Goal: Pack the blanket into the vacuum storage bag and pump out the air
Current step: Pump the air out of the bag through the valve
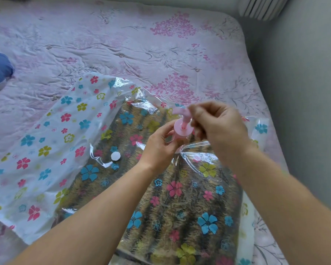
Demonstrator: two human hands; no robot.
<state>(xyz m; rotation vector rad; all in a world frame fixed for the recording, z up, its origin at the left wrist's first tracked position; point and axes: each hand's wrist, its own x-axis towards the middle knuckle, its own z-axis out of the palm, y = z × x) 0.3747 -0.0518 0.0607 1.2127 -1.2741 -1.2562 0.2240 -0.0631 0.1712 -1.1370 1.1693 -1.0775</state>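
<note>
I see my left grip (159,148) curled round the pink pump (182,131) and my right grip (218,125) pinching its raised handle (180,111), above the blanket (180,207) inside the flowered bag (46,131).

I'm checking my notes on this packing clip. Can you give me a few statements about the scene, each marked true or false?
1. The blanket is inside the vacuum storage bag. True.
2. The left hand holds the pink pump by its barrel. True.
3. The right hand lies flat on the bed sheet. False: it is raised above the barrel and grips the pump handle, which is blurred.
4. The white round cap sits on top of the pump. False: it lies on the bag, to the left of the left hand.
5. The bed sheet is plain blue. False: it is pale pink with a floral print.
</note>
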